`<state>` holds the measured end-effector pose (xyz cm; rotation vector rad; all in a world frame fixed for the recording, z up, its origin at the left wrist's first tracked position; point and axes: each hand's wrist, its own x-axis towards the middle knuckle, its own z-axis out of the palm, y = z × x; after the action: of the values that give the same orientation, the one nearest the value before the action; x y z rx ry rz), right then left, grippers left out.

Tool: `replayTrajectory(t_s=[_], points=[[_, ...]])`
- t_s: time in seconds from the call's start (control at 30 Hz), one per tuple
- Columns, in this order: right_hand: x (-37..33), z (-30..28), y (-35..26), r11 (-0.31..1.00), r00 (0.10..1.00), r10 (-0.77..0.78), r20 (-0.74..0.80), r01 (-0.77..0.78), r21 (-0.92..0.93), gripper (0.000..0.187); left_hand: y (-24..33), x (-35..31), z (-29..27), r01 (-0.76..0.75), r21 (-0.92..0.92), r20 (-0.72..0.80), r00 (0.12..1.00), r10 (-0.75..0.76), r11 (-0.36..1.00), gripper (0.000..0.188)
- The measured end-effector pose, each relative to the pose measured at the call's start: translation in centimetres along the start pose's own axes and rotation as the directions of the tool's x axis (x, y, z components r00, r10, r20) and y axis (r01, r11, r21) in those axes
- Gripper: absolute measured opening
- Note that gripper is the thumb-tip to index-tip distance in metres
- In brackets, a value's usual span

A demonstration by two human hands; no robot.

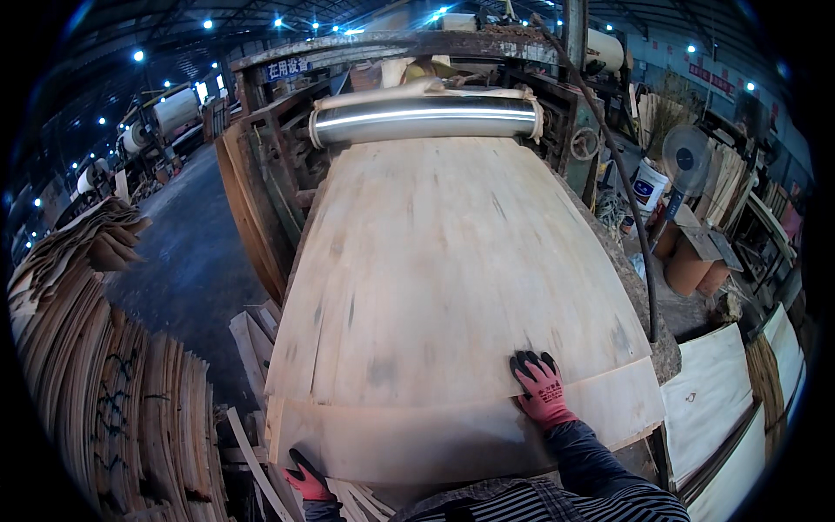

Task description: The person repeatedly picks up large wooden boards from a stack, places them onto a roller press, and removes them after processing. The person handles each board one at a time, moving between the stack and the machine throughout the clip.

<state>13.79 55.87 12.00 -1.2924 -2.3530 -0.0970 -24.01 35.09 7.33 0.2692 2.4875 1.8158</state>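
A wide sheet of pale wood veneer (435, 261) with dark streaks and knots lies over the machine bed, reaching the shiny metal roller (426, 122) at the far end. Across its near edge runs a second veneer strip (409, 435), partly in shadow. My right hand (541, 387), in a pink glove with black fingertips, rests flat near the seam, fingers stretched forward. At the near left corner of the strip is my left hand (307, 480), gloved alike. Its fingers lie apart at the edge, and I see nothing held in them.
Stacked veneer sheets (130, 409) stand on the left beside the grey floor (191, 261). To the right are a standing fan (687, 161), a white bucket (648, 184) and pale sheets (709, 391). A dark bent rod (622, 165) runs along the bed's right side.
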Motion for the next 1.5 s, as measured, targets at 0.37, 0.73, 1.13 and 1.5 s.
replayTrajectory(t_s=[0.37, 0.73, 1.13, 1.5], points=[[0.0, 0.2, 0.1, 1.0, 1.0, 0.014, 0.027, -0.015, 0.012, 0.047, 0.5, -0.1, -0.2, 0.008, 0.078, -0.022, 1.0, -0.006, 0.997, 0.068], [0.0, 0.5, 0.3, 1.0, 1.0, -0.001, -0.002, 0.001, 0.011, 0.047, -1.7, 0.8, 0.2, -0.042, 0.044, -0.043, 0.998, 0.044, 0.998, 0.064], [0.0, 0.3, 0.2, 1.0, 1.0, -0.003, -0.002, 0.003, 0.022, 0.047, -0.7, 0.2, -0.1, -0.001, 0.111, -0.039, 0.999, 0.005, 0.994, 0.067], [0.1, 0.3, 0.2, 1.0, 1.0, -0.011, -0.015, 0.011, 0.019, 0.046, 0.3, 0.1, 0.1, -0.061, 0.033, -0.058, 0.996, 0.063, 0.998, 0.055]])
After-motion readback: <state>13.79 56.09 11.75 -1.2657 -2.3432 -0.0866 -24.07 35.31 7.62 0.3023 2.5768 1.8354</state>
